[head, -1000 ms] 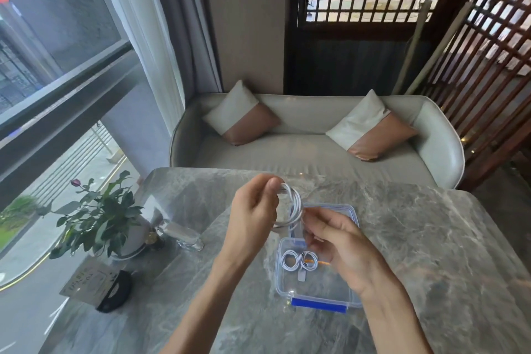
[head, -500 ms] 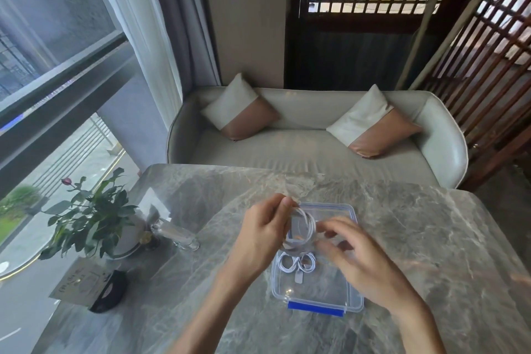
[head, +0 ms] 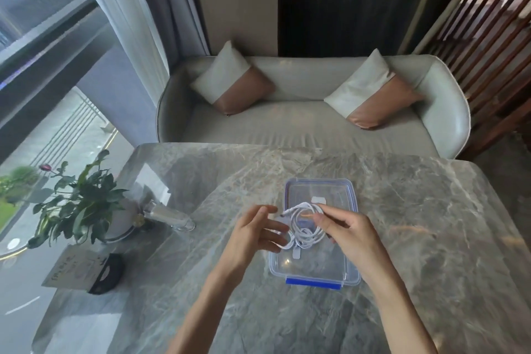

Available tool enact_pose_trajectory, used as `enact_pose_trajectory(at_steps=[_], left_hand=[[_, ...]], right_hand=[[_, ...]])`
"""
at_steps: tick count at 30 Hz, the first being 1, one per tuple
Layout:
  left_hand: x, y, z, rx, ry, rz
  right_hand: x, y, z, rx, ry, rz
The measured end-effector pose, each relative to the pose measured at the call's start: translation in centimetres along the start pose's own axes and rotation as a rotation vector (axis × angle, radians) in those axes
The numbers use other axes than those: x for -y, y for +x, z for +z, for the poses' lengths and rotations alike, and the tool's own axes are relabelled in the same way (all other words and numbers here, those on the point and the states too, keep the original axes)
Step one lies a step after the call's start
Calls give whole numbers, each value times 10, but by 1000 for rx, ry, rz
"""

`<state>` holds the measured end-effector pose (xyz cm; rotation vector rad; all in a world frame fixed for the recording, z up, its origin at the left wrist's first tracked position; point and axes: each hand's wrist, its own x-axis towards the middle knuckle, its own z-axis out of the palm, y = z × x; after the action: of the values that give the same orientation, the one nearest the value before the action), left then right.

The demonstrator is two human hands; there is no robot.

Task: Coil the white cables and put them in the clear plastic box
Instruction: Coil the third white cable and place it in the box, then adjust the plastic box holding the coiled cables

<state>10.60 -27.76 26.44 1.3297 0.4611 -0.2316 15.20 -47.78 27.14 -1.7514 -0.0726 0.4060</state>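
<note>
1: 2 hands over the surface point(head: 416, 224), right?
2: yes. the left hand point(head: 253, 238) is just left of the clear plastic box point(head: 319, 269), and the right hand point(head: 350, 234) is over its right side
1: what are the fingers doing?
2: the right hand's thumb and forefinger pinch a coil of white cable point(head: 304, 224) at its upper right edge. the left hand's fingers point(head: 273, 227) are spread and relaxed, gripping nothing. their tips are just beside the coil's left side, and i cannot tell whether they touch it
1: so where is the cable?
2: between the 2 hands, at the far end of the box, with 1 plug end poking out to the upper left. the lower loops overlap more white cable low in the box, next to a small white tab point(head: 296, 254). i cannot tell whether that's the same cable or another 1
1: and the box?
2: open on the surface, with a blue clasp point(head: 313, 284) on its near edge. its blue-rimmed lid point(head: 330, 190) lies flat just behind it
1: anything else?
2: at the left of the surface there's a potted plant point(head: 80, 204), with a clear bottle-like thing point(head: 169, 214) on its side just beside it. a printed card point(head: 74, 270) in a black stand sits nearer the camera. beyond the surface is a pale sofa point(head: 301, 123) with 2 cushions point(head: 232, 86), 1 toward each end
</note>
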Motion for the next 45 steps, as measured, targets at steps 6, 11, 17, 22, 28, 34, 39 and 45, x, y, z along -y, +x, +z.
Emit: enact_pose_trajectory(at_steps=[6, 11, 17, 22, 28, 34, 39, 45], left_hand=[[55, 29, 3, -95, 158, -72], [103, 65, 11, -217, 462, -47], [159, 109, 4, -264, 846, -289], [180, 126, 0, -157, 871, -350], [192, 129, -9, -150, 907, -327], [196, 130, -13, -160, 910, -327], [198, 130, -15, -150, 930, -298], [199, 131, -26, -194, 908, -317]], right_hand=[[-83, 6, -8, -119, 195, 330], [-153, 27, -6, -283, 370, 679], [-211, 72, 13, -452, 748, 1031], [-230, 98, 18, -606, 824, 1063], [-250, 115, 24, -708, 782, 1083], [-262, 108, 23, -759, 627, 1071], [-260, 99, 21, -638, 811, 1025], [-242, 72, -2, -549, -39, 786]])
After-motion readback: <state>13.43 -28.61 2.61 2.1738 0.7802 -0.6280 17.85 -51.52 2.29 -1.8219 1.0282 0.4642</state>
